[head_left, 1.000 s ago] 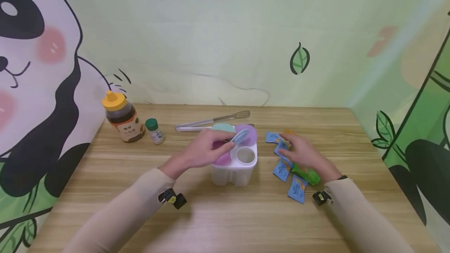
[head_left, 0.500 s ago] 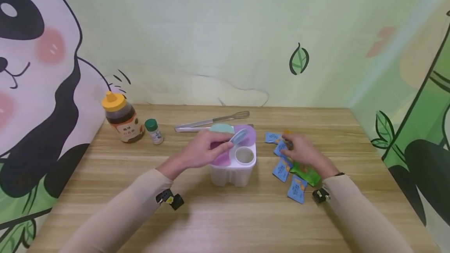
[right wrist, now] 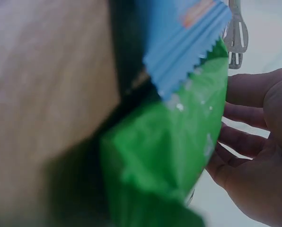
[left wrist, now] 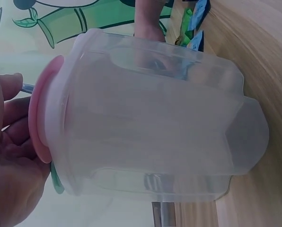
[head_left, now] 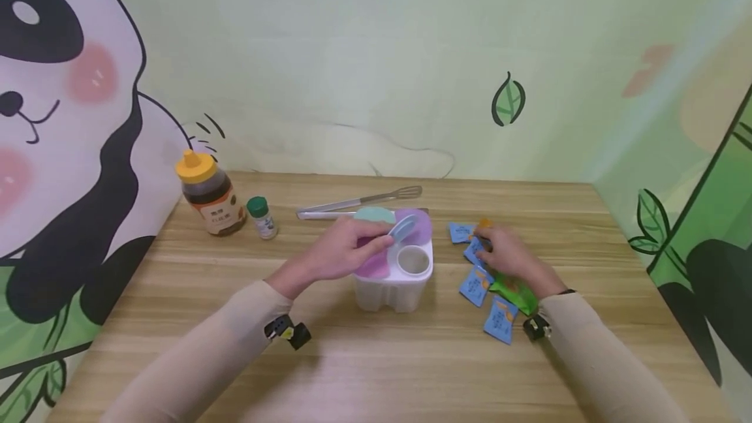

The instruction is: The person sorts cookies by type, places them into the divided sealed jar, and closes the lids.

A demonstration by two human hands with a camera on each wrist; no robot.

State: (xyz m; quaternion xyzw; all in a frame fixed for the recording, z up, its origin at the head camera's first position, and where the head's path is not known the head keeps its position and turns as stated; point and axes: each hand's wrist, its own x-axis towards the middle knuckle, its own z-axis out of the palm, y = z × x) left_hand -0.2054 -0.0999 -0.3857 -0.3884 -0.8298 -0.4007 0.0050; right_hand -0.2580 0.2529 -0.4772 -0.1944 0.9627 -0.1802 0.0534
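Observation:
My left hand (head_left: 341, 250) pinches a light blue lid (head_left: 403, 228) between thumb and fingers, tilted just above a white-topped clear container (head_left: 390, 294). One round opening (head_left: 414, 260) in its top is uncovered, at the front right. Pink (head_left: 373, 267), mint (head_left: 374, 215) and purple (head_left: 418, 232) lids cover the others. On the right, my right hand (head_left: 512, 256) reaches down with bent fingers at a blue packet (head_left: 474, 251) and an orange packet (head_left: 485, 222). Its fingertips are partly hidden behind a green packet (right wrist: 174, 137) in the right wrist view; I cannot tell whether they grip anything.
Several more blue packets (head_left: 499, 320) lie near the right hand. Behind the container rest metal tongs (head_left: 329, 215) and a slotted metal utensil (head_left: 376, 198). A yellow-capped bottle (head_left: 214, 204) and a small green-capped jar (head_left: 262, 219) stand at the back left, near the wall.
The right hand's thumb and fingers have drawn slightly closer together over the packets. The left hand keeps the blue lid in about the same place; the head view has shifted a little.

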